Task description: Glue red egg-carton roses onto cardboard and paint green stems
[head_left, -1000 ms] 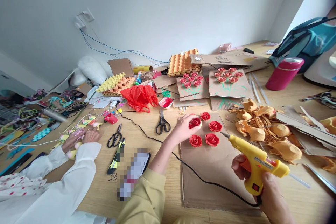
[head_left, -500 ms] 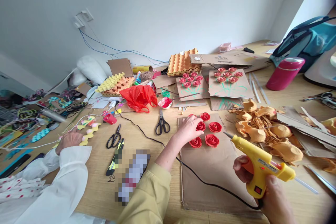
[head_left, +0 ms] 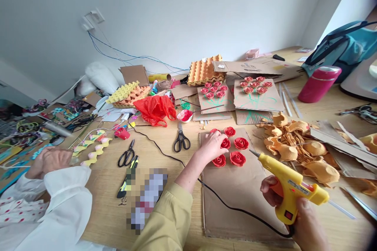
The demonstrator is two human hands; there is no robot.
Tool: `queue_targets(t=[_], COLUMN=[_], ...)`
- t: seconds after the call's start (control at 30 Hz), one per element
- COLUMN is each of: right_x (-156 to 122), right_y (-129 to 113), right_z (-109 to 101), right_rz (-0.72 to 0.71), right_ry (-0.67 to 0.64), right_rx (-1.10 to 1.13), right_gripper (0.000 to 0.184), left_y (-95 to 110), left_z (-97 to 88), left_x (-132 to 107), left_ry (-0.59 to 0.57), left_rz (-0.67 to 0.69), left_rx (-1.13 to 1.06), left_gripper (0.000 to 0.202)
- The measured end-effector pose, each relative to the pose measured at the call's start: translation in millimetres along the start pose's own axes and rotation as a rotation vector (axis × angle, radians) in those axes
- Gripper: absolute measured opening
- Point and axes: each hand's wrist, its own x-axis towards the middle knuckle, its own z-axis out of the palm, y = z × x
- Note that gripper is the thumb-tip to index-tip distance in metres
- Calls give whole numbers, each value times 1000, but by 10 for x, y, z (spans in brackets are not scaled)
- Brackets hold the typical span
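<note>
My right hand (head_left: 304,211) is wrapped around the handle of a yellow hot glue gun (head_left: 282,180). The gun's nozzle points left, just beside the red egg-carton roses. My left hand (head_left: 212,147) reaches over the left of this group, thumb and fingers closed about a red rose (head_left: 225,143) that they partly cover. Other roses, such as the front one (head_left: 237,159), sit on a brown cardboard sheet (head_left: 232,204). The gun's black cord (head_left: 229,204) runs across that sheet.
Torn egg-carton pieces (head_left: 290,141) lie to the right, near a pink bottle (head_left: 319,84). Scissors (head_left: 182,141), a utility knife (head_left: 127,176) and a blurred-out flat object (head_left: 149,200) lie left. A co-worker's hands (head_left: 50,160) are at the far left. Finished rose cards (head_left: 259,100) stand behind.
The co-worker's hand has drawn back left from the yellow carton strips, and both their hands are now together. My own hands and the glue gun have barely moved.
</note>
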Motion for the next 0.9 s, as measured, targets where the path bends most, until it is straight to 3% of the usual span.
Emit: queue_targets(t=[0.9], right_x=[18], right_y=[49], right_z=[-1], right_rz=[-39], right_ry=[-43], right_rx=[-8], right_gripper=[55], left_y=[30], left_z=[-11], left_x=[-32], left_ry=[-1], left_rz=[13], left_rx=[19], left_gripper=[42])
